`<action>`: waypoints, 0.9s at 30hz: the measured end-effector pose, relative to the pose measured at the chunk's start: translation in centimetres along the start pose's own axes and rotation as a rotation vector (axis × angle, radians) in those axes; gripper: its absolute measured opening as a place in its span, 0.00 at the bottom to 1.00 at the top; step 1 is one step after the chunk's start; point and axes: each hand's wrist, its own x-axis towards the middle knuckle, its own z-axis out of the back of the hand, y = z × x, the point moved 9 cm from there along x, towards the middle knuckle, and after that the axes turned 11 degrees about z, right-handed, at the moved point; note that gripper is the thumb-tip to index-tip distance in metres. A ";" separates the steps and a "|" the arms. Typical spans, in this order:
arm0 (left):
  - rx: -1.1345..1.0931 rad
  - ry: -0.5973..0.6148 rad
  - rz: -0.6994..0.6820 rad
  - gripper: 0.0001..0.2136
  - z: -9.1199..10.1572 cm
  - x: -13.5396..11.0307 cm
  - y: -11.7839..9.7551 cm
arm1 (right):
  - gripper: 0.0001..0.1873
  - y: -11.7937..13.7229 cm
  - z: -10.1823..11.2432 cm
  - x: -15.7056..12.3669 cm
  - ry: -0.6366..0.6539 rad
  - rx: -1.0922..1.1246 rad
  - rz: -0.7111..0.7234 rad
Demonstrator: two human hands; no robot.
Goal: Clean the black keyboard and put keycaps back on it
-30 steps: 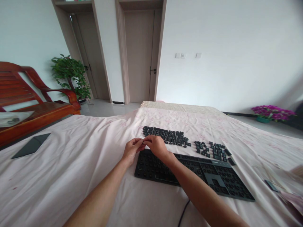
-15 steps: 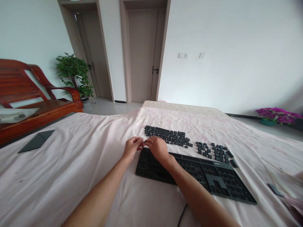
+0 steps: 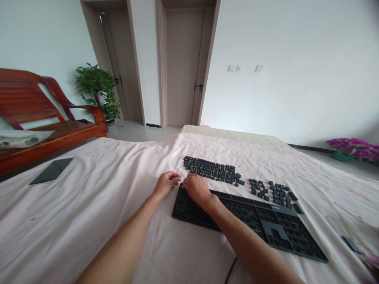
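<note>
Right hand (image 3: 197, 187) lowered to keyboard (image 3: 263, 221) corner, left hand (image 3: 166, 184) just beside, both sets of fingers (image 3: 174, 174) curled, can't tell if gripping

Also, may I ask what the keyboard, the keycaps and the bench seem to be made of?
Keyboard: probably dark plastic, matte; its grey areas look smooth and dull. 
Keycaps: likely black plastic, judging by their small, uniform, blocky shapes. 
Bench: apparently varnished wood; it is reddish-brown, slatted and glossy.
</note>
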 end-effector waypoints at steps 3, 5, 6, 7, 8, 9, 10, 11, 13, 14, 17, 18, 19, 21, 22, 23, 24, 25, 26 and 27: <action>0.018 0.040 0.004 0.13 -0.2 0.2 0.1 | 0.12 0.2 0.2 0.3 0.028 -0.044 -0.014; 0.029 0.060 0.007 0.13 -0.4 0.2 0.1 | 0.12 0.4 0.1 0.5 0.034 -0.062 -0.017; 0.035 0.070 0.008 0.13 -0.5 0.1 0.1 | 0.12 0.5 0.1 0.5 0.038 -0.068 -0.013; 0.040 0.080 0.008 0.14 -0.6 0.1 0.0 | 0.12 0.7 0.0 0.5 0.041 -0.072 -0.007; 0.045 0.092 0.008 0.14 -0.7 0.0 0.0 | 0.12 0.8 -0.1 0.5 0.044 -0.074 0.000; 0.048 0.104 0.008 0.14 -0.8 -0.1 -0.1 | 0.12 1.0 -0.2 0.4 0.045 -0.075 0.005; 0.050 0.117 0.009 0.14 -0.9 -0.2 -0.2 | 0.13 1.1 -0.3 0.3 0.044 -0.076 0.009; 0.049 0.129 0.010 0.14 -1.0 -0.3 -0.3 | 0.13 1.2 -0.4 0.2 0.042 -0.079 0.011; 0.044 0.151 0.011 0.14 -1.0 -0.5 -0.6 | 0.14 1.4 -0.5 -0.1 0.032 -0.082 0.011; 0.041 0.162 0.009 0.14 -0.9 -0.5 -0.7 | 0.15 1.4 -0.5 -0.3 0.024 -0.080 0.009; 0.039 0.194 0.004 0.14 -0.8 -0.6 -0.8 | 0.16 1.2 -0.6 -0.5 0.005 -0.056 0.005; 0.040 0.203 0.002 0.13 -0.8 -0.6 -0.8 | 0.16 1.1 -0.7 -0.5 0.004 -0.043 0.002; 0.041 0.210 0.000 0.13 -0.8 -0.6 -0.8 | 0.15 0.9 -0.8 -0.5 0.006 -0.027 -0.005; 0.043 0.217 -0.003 0.13 -0.8 -0.6 -0.7 | 0.14 0.2 -0.9 -0.4 0.003 0.018 -0.031; 0.043 0.217 -0.003 0.12 -0.8 -0.6 -0.7 | 0.13 -0.1 -1.0 -0.4 -0.006 0.046 -0.047; 0.044 0.217 -0.002 0.12 -0.8 -0.6 -0.6 | 0.12 -0.5 -1.0 -0.3 -0.019 0.073 -0.063; 0.044 0.216 -0.001 0.12 -0.8 -0.6 -0.6 | 0.11 -0.8 -1.0 -0.2 -0.036 0.096 -0.077; 0.046 0.215 0.000 0.11 -0.8 -0.6 -0.5 | 0.11 -1.1 -1.0 -0.2 -0.052 0.111 -0.088; 0.048 0.215 0.000 0.11 -0.8 -0.5 -0.5 | 0.10 -1.3 -1.1 -0.2 -0.065 0.120 -0.096; 0.050 0.218 0.000 0.10 -0.7 -0.6 -0.5 | 0.10 -1.4 -1.1 -0.1 -0.074 0.123 -0.102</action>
